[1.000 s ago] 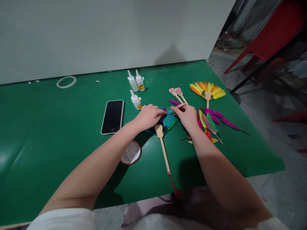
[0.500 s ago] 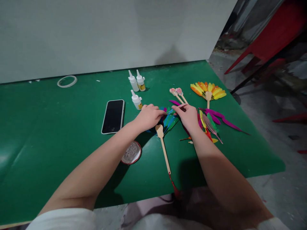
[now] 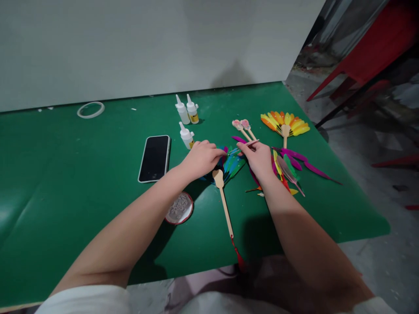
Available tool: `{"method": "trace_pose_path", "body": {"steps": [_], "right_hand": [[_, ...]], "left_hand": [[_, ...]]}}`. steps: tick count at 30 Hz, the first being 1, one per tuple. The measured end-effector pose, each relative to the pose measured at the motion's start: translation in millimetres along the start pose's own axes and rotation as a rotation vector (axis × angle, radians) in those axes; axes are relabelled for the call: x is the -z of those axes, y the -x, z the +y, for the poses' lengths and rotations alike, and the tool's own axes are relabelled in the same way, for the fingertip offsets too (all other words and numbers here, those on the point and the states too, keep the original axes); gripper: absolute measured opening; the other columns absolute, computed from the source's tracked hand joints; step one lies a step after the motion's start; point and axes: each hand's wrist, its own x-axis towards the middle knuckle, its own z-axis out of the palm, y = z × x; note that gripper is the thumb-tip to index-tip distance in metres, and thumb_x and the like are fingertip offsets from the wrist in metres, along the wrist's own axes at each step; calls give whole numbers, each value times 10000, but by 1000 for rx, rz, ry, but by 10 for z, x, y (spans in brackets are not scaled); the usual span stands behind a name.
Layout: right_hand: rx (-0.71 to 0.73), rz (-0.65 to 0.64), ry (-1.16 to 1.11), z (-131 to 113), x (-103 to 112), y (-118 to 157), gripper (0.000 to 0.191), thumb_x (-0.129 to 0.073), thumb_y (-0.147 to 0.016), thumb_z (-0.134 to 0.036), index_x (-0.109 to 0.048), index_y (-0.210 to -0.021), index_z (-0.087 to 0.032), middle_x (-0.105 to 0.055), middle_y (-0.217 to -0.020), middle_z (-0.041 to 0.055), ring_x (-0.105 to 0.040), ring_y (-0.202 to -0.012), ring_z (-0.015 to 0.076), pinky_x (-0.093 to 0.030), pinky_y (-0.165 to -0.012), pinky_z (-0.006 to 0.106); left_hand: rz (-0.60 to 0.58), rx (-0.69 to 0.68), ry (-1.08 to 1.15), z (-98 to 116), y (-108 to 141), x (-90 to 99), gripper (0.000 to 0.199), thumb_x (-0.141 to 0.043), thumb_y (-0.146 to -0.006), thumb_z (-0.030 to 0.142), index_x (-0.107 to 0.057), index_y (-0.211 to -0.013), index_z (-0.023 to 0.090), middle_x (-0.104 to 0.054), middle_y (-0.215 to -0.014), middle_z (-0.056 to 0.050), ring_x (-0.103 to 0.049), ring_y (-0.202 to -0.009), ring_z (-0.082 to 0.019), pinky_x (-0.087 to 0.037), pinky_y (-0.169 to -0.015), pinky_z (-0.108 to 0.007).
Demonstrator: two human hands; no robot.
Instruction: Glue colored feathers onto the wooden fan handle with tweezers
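A feather fan in blue and green lies on the table with its pale wooden handle pointing toward me and a red tassel at its end. My right hand pinches a slim pair of tweezers above the feathers, tips pointing left. Fingers of my left hand are drawn together over the fan's left side, close to the tweezer tips; anything between them is too small to make out. Beside my left forearm sits a small round dish of tiny clear gems, partly covered by the arm.
Three white glue bottles stand beyond my left hand, near a phone. Loose coloured feathers, two wooden handles and a yellow-orange feather fan lie to the right. A tape ring rests at the back left.
The tweezers' tips now show more clearly beside my left fingertips, and their back end sits slightly farther right. My left hand has barely moved.
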Motion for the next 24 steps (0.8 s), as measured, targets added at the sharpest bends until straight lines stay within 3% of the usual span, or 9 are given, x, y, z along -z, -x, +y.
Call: {"method": "trace_pose_path", "body": {"steps": [9, 16, 24], "right_hand": [[28, -10, 48, 54, -17, -15, 371, -659, -690, -521, -677, -715, -152, -700, -604, 47, -671, -623, 197, -481, -651, 300], [29, -21, 54, 24, -14, -5, 351, -656, -699, -504, -678, -713, -154, -703, -606, 47, -669, -629, 196, -478, -652, 296], [11, -12, 22, 20, -13, 2, 350, -658, -701, -500, -681, -714, -151, -701, -604, 45, -665, -618, 189, -468, -634, 286]], "left_hand": [[-22, -11, 126, 34, -24, 3, 348, -372, -917, 259, -652, -1123, 243, -665, -832, -53, -548, -806, -193, -386, -746, -325], [-49, 8, 174, 24, -59, -32, 345, -379, -912, 245, -642, -1134, 237, -705, -962, -40, -583, -878, -189, -420, -820, -331], [-47, 11, 123, 20, -60, -41, 348, -375, -909, 245, -645, -1129, 256, -696, -903, -43, -573, -843, -204, -405, -770, -340]]}}
